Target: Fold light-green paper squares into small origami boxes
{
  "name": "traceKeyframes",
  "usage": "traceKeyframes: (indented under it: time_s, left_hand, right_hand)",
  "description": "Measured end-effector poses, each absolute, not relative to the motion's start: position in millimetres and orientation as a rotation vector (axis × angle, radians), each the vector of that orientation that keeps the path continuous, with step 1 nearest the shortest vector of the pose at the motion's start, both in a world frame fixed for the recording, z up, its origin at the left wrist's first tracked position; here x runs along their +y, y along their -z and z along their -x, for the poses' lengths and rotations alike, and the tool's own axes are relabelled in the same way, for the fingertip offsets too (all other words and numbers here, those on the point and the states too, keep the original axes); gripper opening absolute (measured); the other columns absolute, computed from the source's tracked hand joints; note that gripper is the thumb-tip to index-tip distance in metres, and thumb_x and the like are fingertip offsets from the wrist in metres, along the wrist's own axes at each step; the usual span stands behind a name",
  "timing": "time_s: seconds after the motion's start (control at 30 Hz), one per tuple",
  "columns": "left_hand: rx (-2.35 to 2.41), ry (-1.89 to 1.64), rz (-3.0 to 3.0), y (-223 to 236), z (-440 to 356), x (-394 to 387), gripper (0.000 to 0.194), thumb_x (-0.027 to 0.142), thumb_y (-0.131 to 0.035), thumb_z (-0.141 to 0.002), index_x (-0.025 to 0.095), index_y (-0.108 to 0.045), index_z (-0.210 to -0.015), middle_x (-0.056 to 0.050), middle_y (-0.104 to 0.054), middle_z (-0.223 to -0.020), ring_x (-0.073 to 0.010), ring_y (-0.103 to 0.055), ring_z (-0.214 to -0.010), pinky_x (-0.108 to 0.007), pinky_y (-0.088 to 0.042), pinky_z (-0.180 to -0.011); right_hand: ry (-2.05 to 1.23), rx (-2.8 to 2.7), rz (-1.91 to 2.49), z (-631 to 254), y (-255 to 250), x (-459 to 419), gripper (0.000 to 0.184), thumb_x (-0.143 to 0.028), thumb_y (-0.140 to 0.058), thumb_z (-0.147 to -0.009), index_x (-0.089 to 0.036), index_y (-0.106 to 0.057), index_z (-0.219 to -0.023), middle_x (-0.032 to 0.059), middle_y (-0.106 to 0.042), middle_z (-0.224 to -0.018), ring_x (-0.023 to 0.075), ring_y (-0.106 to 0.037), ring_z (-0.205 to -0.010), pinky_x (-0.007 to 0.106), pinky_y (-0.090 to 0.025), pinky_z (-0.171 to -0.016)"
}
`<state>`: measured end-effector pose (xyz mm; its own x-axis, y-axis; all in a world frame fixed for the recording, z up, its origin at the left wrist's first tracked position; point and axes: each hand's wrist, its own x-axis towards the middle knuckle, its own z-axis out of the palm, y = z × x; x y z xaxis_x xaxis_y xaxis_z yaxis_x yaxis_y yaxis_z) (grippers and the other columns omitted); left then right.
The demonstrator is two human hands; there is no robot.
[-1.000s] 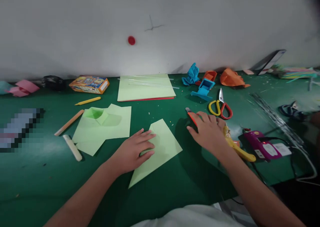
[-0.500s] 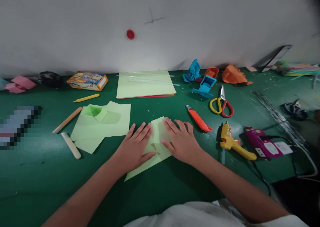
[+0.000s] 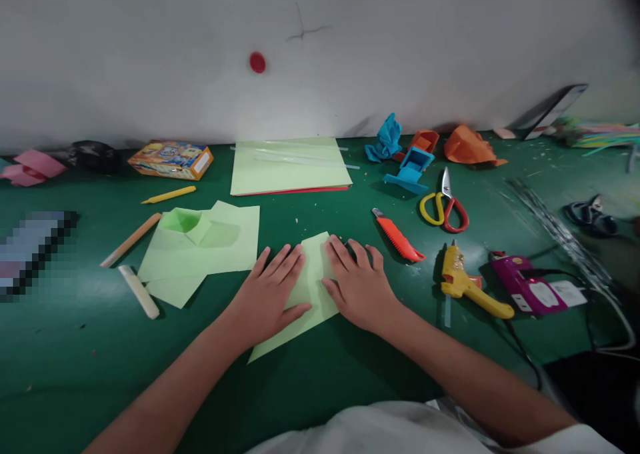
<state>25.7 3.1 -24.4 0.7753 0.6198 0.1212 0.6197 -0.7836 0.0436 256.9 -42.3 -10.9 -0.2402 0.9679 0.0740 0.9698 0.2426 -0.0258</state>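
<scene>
And now, head view: an angular pale-green paper sheet lies on the dark-green surface, left hand resting on its left side, fingers slightly parted, right hand over its right edge, fingers spread, paper showing between them.

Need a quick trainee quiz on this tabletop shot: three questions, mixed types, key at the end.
1. True or false: the left hand and the right hand both lie on the same pale green sheet.

2. Multiple choice: which of these lies nearest the right hand?
a) the colourful box
b) the red-orange cutter
c) the white stick

3. Fill in the gap: the scissors have one yellow handle and one ____ handle.

Key: 1. True. 2. b. 3. red.
</scene>
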Motion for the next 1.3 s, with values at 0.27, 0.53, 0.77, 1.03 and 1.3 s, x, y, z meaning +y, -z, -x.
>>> traceKeyframes:
  time_s: [0.27,0.53,0.77,1.03,1.3]
  left_hand:
    - [1.033,-0.215,-2.952,24.1,-25.8,3.2,0.079,0.064,-0.034,-0.103,0.014,-0.025,-0.163,-0.013,-0.030,-0.166,-0.0313,-0.024,-0.155,-0.050,-0.009,-0.128]
    - [1.019,-0.199,-2.948,23.6,-25.2,3.3,0.080,0.064,-0.036,-0.102,0.013,-0.025,-0.162,-0.012,-0.029,-0.166,-0.0314,-0.023,-0.155,-0.051,-0.006,-0.128]
    - [1.038,-0.192,-2.943,23.7,-25.5,2.4,0.079,0.064,-0.039,-0.101,0.014,-0.028,-0.162,-0.012,-0.029,-0.166,-0.0315,-0.023,-0.155,-0.052,-0.008,-0.128]
    - [1.064,-0.144,-2.954,21.0,-27.0,1.5,0.078,0.064,-0.035,-0.102,0.012,-0.032,-0.160,-0.011,-0.028,-0.167,-0.0310,-0.023,-0.155,-0.051,-0.008,-0.128]
    - [1.077,-0.162,-2.936,18.4,-27.5,1.1,0.079,0.066,-0.033,-0.102,0.012,-0.035,-0.159,-0.011,-0.033,-0.165,-0.0307,-0.029,-0.153,-0.050,-0.013,-0.128]
  right_hand:
    - [-0.015,-2.424,1.870,-259.4,12.7,-41.6,0.069,-0.051,-0.029,-0.105,-0.012,-0.028,-0.162,0.0114,-0.027,-0.168,0.0376,-0.033,-0.142,0.059,-0.023,-0.115]
    - [0.023,-2.514,1.820,-267.2,10.4,-35.9,0.069,-0.053,-0.029,-0.105,-0.015,-0.025,-0.163,0.0093,-0.021,-0.170,0.0408,-0.024,-0.149,0.062,-0.021,-0.116]
    - [0.003,-2.494,1.851,-266.9,11.2,-36.2,0.069,-0.055,-0.029,-0.105,-0.018,-0.025,-0.163,0.0082,-0.024,-0.170,0.0410,-0.026,-0.149,0.062,-0.021,-0.117]
    - [0.030,-2.451,1.888,-263.5,13.1,-40.4,0.069,-0.052,-0.026,-0.106,-0.014,-0.023,-0.163,0.0095,-0.024,-0.169,0.0406,-0.026,-0.150,0.063,-0.019,-0.118]
    - [0.041,-2.414,1.914,-261.3,16.9,-43.2,0.071,-0.054,-0.026,-0.106,-0.012,-0.027,-0.162,0.0111,-0.025,-0.168,0.0410,-0.023,-0.151,0.064,-0.017,-0.119]
